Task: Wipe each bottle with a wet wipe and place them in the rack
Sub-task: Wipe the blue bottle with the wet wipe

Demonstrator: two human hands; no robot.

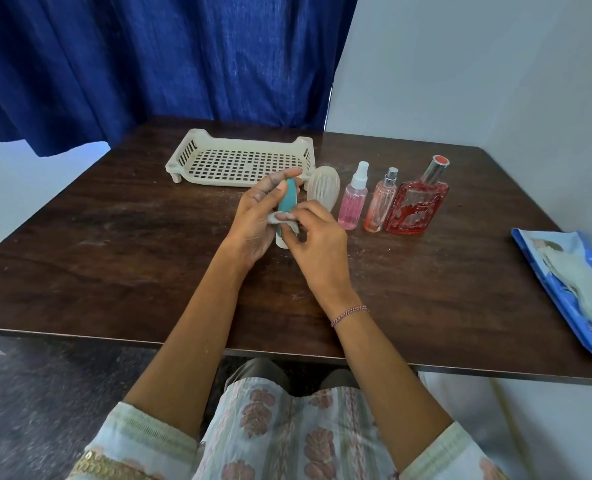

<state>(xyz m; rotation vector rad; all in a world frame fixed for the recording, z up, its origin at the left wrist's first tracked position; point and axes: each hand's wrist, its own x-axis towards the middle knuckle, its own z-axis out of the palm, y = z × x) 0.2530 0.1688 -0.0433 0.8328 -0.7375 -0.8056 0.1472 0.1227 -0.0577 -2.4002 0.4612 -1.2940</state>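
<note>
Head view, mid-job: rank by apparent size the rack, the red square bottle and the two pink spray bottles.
1. rack
2. red square bottle
3. white-nozzle pink spray bottle and silver-nozzle pink spray bottle: these look about alike, so they are left unranked.

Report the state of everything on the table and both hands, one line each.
Teal bottle, gripped by left hand.
Wet wipe, pinched against it by right hand.
Rack, holds no bottles.
Cream bottle, on table beside rack.
Pink spray bottle, upright.
Peach spray bottle, upright.
Red bottle, upright, capped.
Wipes pack, open, wipe showing.
</note>
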